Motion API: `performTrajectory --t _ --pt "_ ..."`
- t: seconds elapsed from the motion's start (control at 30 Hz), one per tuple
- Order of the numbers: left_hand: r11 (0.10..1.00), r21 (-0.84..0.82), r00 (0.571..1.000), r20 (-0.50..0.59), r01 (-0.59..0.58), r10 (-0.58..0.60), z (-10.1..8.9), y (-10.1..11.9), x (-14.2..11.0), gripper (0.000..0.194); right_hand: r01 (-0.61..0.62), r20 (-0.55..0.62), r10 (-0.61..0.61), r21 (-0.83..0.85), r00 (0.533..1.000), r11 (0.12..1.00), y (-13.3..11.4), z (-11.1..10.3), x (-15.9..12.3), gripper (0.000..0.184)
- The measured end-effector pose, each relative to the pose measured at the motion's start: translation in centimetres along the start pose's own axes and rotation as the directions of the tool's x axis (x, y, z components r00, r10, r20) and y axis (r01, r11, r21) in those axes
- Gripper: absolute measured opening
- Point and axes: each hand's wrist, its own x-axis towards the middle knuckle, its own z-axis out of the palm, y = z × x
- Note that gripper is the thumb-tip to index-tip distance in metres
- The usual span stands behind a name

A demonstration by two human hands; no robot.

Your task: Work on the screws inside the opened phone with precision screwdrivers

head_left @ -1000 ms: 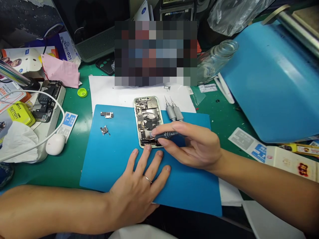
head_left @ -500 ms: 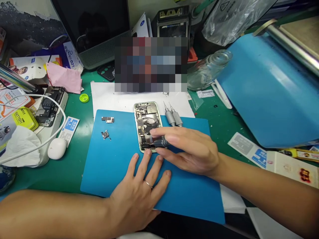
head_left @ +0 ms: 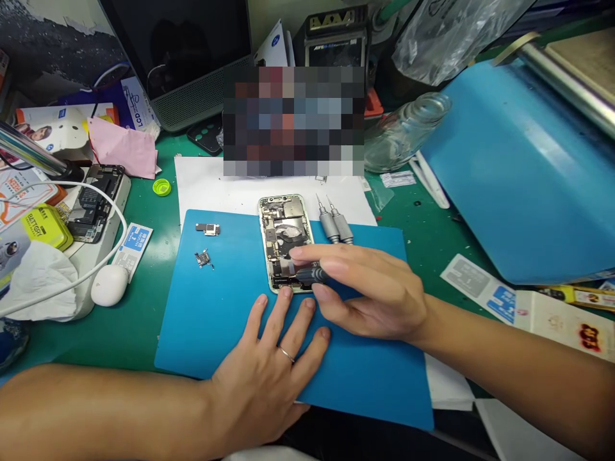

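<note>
Phone (head_left: 280, 232), pale-framed, rectangular, opened, lies beyond the spread left hand (head_left: 273, 365), which touches its near edge, probably bracing it; the right hand (head_left: 377, 291) curves around a dark, ridged tool (head_left: 311, 275), pinch unclear.

My left hand (head_left: 273, 365) lies palm down, fingers (head_left: 273, 326) spread wide. My right hand (head_left: 369, 288) is curled, with its thumb (head_left: 334, 307) nearest me.

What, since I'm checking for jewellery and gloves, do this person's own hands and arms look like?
The left hand wears a thin, silver-coloured ring on the middle one of its fingers. The right hand shows no ring. Neither is gloved. The left forearm and right forearm are bare, with no sleeve, watch or bracelet in view.
</note>
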Motion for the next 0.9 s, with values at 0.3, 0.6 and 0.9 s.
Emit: performTrajectory --t 0.3,0.6,0.9 --pt "1.000 -0.011 1.000 0.012 0.003 -0.003 0.1 0.0 0.0 0.095 -0.071 0.022 0.070 0.071 0.997 0.995 0.1 0.2 -0.6 0.076" --pt "1.000 -0.005 1.000 0.017 -0.002 0.002 0.1 0.1 0.0 0.095 -0.165 -0.041 0.178 0.209 0.983 0.964 0.4 0.2 -1.4 0.079" --pt "1.000 0.012 1.000 0.026 -0.004 0.004 0.2 0.1 0.0 0.096 -0.193 0.054 0.185 0.275 0.981 0.942 0.0 0.1 -1.7 0.073"
